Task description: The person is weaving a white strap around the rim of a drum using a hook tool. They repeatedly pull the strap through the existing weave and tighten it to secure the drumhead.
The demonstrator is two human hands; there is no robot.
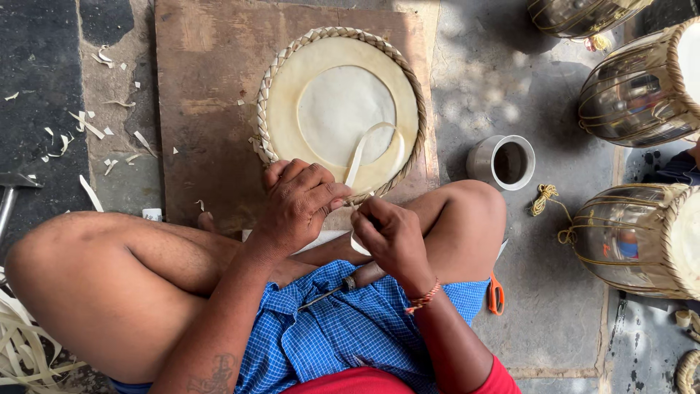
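Drumhead [340,109] seems light, stiff-rimmed; our left hand [300,201] clamps its near edge, right hand [390,237] pinching the limp strap [362,149].

A person is sitting cross-legged on the ground, bending over a round drum head [340,109] with a braided rim that is lying on a brown board [197,109]. The left hand [302,201] is gripping the near edge of the rim, while the right hand [390,237] is pinching a pale strip [364,149] that is looping up over the skin. A metal awl [343,286] is resting on the blue checked cloth [350,328]. A steel cup [503,162], orange scissors [496,294] and shiny metal drums [634,91] are sitting to the right.
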